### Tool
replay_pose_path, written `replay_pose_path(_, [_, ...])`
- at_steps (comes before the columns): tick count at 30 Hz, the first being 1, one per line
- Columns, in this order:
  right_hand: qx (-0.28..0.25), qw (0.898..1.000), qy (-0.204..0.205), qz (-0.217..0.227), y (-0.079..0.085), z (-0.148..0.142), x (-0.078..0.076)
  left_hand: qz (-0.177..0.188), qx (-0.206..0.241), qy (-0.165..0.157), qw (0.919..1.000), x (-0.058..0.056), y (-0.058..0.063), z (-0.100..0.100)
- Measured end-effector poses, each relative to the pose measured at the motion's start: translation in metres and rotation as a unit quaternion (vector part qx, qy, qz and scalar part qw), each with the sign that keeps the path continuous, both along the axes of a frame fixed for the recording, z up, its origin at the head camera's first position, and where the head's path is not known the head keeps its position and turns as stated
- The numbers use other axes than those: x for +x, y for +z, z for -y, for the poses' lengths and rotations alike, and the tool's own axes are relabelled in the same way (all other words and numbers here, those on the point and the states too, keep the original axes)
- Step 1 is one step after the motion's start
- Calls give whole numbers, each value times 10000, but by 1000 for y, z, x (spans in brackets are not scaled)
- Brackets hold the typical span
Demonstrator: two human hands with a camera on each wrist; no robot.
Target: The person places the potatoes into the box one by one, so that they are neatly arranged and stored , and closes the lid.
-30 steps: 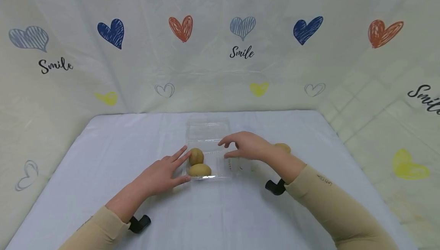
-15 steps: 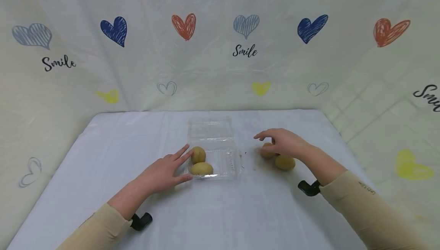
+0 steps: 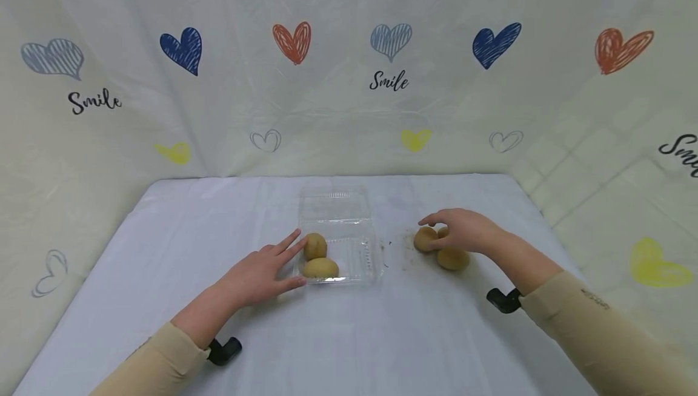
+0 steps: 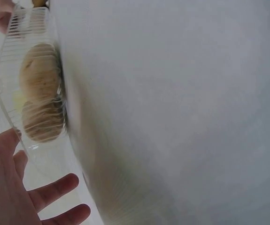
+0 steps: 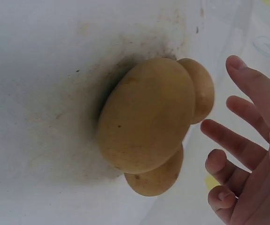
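Note:
A clear plastic clamshell box [image 3: 351,263] lies with its lid [image 3: 334,203] folded back, away from me. Two potatoes, one upright [image 3: 315,246] and one lying sideways [image 3: 320,268], sit in its left part. My left hand [image 3: 259,275] rests at the box's left side, fingers spread; the left wrist view shows fingertips against the clear wall [image 4: 29,23]. On the right, three potatoes lie grouped: a left one [image 3: 425,239], a near one [image 3: 453,259] and a partly hidden far one [image 3: 443,232]. Over them hovers my right hand [image 3: 463,229], fingers loosely bent, holding nothing.
A white cloth covers the table [image 3: 349,335]. Dirt crumbs [image 3: 386,254] are scattered between the box and the loose potatoes. Behind the table hangs a pale curtain [image 3: 332,105] printed with hearts and words.
My right hand has moved from above the box out to the right and slightly down over the loose potatoes. My left hand has stayed at the box, and the view has shifted slightly.

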State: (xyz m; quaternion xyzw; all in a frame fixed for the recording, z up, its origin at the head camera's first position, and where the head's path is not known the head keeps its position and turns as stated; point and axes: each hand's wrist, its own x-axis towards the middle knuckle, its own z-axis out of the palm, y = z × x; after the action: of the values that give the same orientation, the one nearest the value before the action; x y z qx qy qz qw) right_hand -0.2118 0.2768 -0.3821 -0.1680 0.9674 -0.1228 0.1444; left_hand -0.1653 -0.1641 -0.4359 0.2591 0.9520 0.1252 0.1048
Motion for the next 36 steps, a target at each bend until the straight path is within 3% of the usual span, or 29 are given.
replay_pose_path(18, [869, 9957, 297, -98, -18, 7, -15, -84, 89, -31, 9999, 3, 4, -2])
replay_pose_path(26, [813, 9956, 379, -281, -19, 9, -15, 0, 20, 2, 10000, 1, 4, -1])
replay_pose_path(36, [488, 9974, 297, -429, -4, 14, -11, -7, 45, -2, 10000, 3, 7, -2])
